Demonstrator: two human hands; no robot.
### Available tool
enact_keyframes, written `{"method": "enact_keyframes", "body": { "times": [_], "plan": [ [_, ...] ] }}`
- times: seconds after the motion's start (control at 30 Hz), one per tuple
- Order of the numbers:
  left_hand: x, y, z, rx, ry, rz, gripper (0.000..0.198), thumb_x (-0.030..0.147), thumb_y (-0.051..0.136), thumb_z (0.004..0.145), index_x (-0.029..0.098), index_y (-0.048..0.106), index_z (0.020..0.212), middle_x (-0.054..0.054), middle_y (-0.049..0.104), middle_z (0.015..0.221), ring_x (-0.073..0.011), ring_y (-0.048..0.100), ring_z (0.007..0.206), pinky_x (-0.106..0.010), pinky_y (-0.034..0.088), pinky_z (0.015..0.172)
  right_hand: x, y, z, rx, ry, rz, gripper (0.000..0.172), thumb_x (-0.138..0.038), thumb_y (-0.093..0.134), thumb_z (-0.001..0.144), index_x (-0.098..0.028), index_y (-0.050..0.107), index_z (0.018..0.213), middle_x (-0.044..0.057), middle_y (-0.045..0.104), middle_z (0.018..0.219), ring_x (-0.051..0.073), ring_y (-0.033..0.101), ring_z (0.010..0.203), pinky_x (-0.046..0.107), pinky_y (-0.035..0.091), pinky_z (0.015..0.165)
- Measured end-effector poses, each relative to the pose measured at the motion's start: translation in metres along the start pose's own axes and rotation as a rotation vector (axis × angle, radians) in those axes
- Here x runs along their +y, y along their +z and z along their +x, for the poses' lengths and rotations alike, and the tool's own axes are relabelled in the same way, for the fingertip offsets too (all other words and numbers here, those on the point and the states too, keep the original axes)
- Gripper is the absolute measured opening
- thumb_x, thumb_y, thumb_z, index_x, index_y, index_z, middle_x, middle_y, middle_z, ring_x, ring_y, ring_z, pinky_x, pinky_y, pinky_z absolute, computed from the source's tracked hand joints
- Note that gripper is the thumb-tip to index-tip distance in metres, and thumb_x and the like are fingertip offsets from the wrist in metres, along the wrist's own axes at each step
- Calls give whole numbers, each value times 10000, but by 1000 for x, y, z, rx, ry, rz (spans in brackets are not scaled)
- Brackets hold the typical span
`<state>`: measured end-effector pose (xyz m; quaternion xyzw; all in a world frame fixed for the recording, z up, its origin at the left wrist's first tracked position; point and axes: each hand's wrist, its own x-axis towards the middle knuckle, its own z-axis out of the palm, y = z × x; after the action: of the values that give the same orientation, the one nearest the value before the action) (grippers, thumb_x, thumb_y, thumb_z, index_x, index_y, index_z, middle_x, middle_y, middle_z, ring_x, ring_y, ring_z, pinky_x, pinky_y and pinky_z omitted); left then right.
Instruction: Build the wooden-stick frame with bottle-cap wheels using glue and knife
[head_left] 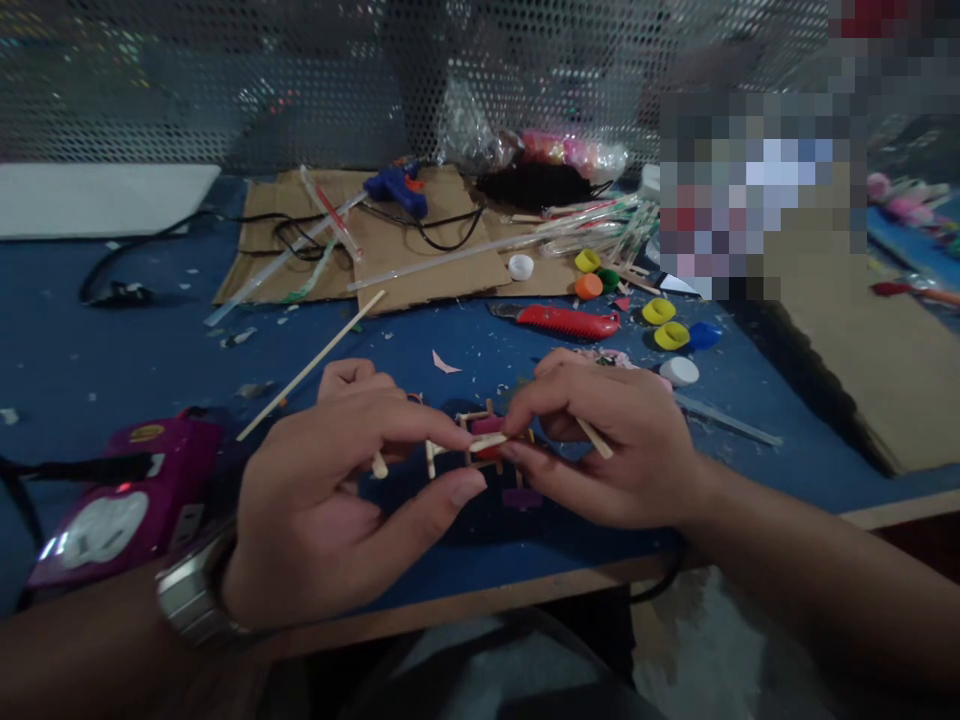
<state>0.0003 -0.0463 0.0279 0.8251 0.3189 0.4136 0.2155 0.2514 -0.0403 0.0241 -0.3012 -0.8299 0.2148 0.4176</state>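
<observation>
Between the thumb and forefinger of my right hand [607, 435] is a short piece of wooden stick [489, 441]. A second wooden stick [595, 438] pokes out from that hand's curled fingers. My left hand [337, 480] touches the short piece with its forefinger, its thumb held apart. Its other fingers are curled around a wooden stick whose blunt end [380, 465] shows. Behind and below the fingertips is a small frame of sticks [474, 416] with red and pink parts, partly hidden. A purple piece [521, 497] lies at its near side.
A red utility knife [570, 321] lies beyond my hands, near yellow bottle caps [671, 336]. A blue glue gun [397, 190] rests on cardboard [442, 275] with glue sticks around. One long stick [311, 365] lies left; a magenta device [127, 500] with a cable stands nearer.
</observation>
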Motion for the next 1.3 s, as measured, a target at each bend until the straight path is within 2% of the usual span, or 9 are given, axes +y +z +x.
{"method": "enact_keyframes", "body": {
  "times": [0.27, 0.47, 0.6, 0.7, 0.8, 1.03, 1.3],
  "plan": [
    [-1, 3, 1, 2, 23, 41, 224, 140, 808, 935, 305, 735, 1068, 60, 745, 806, -154, 579, 652, -441, 449, 830, 2, 3, 0, -11, -55, 3, 99, -161, 741, 932, -222, 667, 956, -37, 759, 758, 109, 666, 674, 294, 509, 792],
    [-1, 2, 1, -13, -12, 58, 193, 148, 780, 957, 298, 770, 1078, 47, 710, 754, -170, 587, 666, -424, 444, 788, 1, 4, -1, -12, -40, -3, 115, -154, 742, 919, -233, 670, 961, -48, 764, 752, 110, 668, 671, 296, 522, 801],
    [-1, 2, 2, -1, 11, 60, 194, 121, 783, 953, 282, 783, 1060, 51, 733, 767, -151, 584, 655, -407, 450, 790, 0, 3, -1, -10, -25, -11, 103, -159, 743, 941, -229, 674, 973, -45, 767, 774, 105, 668, 682, 290, 521, 792],
    [-1, 3, 2, 3, -11, 46, 191, 114, 788, 954, 272, 796, 1062, 43, 767, 795, -148, 618, 668, -391, 470, 788, -2, 2, -2, -11, -19, 17, 84, -204, 758, 975, -220, 683, 1011, -44, 768, 796, 97, 654, 671, 287, 522, 787],
    [-2, 3, 1, -13, -25, 46, 171, 118, 790, 957, 265, 800, 1044, 51, 741, 751, -139, 622, 656, -369, 473, 761, -3, 2, -2, -22, -10, 38, 97, -241, 771, 988, -219, 689, 1035, -41, 764, 805, 98, 643, 673, 282, 522, 768],
    [-4, 6, 1, -20, -1, 57, 114, 141, 782, 980, 246, 780, 1025, 57, 725, 725, -129, 653, 669, -339, 487, 758, -1, 5, -3, -42, -69, 122, 107, -146, 763, 983, -203, 679, 1019, -46, 759, 801, 81, 652, 680, 294, 515, 829],
    [3, 6, 3, -36, -10, 61, 78, 170, 774, 989, 246, 778, 969, 54, 778, 755, -135, 682, 675, -340, 502, 778, 0, 6, -5, -73, -76, 125, 101, -160, 763, 995, -213, 685, 1030, -36, 779, 828, 94, 666, 715, 304, 508, 822]
  ]
}}
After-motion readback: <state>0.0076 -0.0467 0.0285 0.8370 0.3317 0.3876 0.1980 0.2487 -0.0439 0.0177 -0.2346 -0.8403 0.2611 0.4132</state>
